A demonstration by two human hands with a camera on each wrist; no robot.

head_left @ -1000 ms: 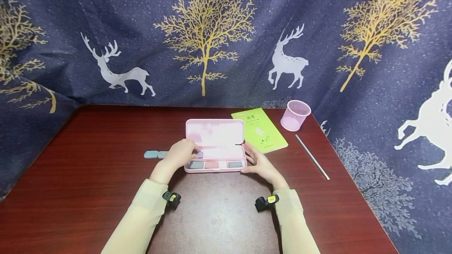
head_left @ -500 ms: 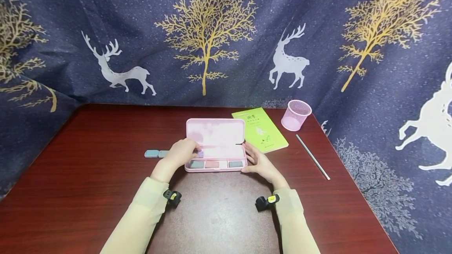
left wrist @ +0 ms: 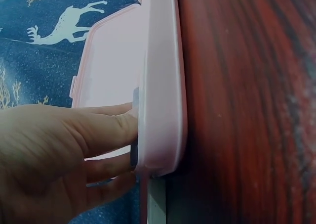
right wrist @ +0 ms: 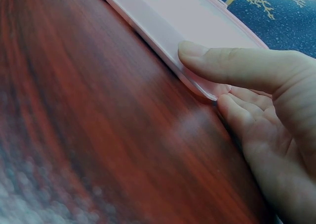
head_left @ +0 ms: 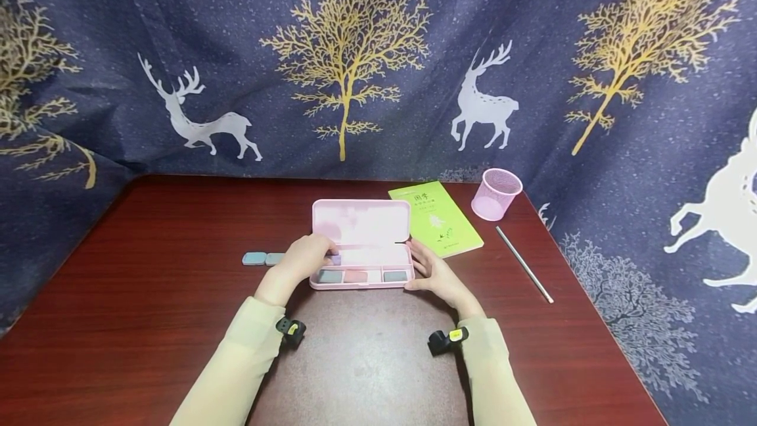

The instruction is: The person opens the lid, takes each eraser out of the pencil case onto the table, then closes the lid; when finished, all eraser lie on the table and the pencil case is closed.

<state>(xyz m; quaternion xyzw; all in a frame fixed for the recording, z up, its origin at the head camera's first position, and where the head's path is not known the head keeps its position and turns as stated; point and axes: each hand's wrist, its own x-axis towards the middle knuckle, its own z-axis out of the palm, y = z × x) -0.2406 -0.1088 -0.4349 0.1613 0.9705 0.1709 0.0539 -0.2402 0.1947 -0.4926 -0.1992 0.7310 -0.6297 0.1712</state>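
Observation:
A pink pencil case (head_left: 361, 284) lies with its lid (head_left: 361, 221) raised. Its front compartments hold grey-green blocks (head_left: 330, 276), a pink block (head_left: 355, 276) and a whitish piece. My left hand (head_left: 303, 256) reaches into the left end, thumb and fingers at a small purple block (head_left: 336, 260) in the back compartment; the fingers partly hide it. In the left wrist view, the left hand (left wrist: 74, 150) bends its thumb and fingers over the case's rim. My right hand (head_left: 434, 276) holds the case's right end, thumb at the front corner and fingers behind; the right wrist view shows the thumb (right wrist: 222, 63) along the edge.
Two light-blue pieces (head_left: 254, 258) lie left of the case, one partly behind the left hand. A yellow-green book (head_left: 437, 219), a pink mesh pen cup (head_left: 495, 196) and a pencil (head_left: 525, 265) are to the right. A patterned cloth hangs behind the table (head_left: 148, 321).
Almost nothing differs: both hands keep their places at the pencil case, and the view shifts very slightly.

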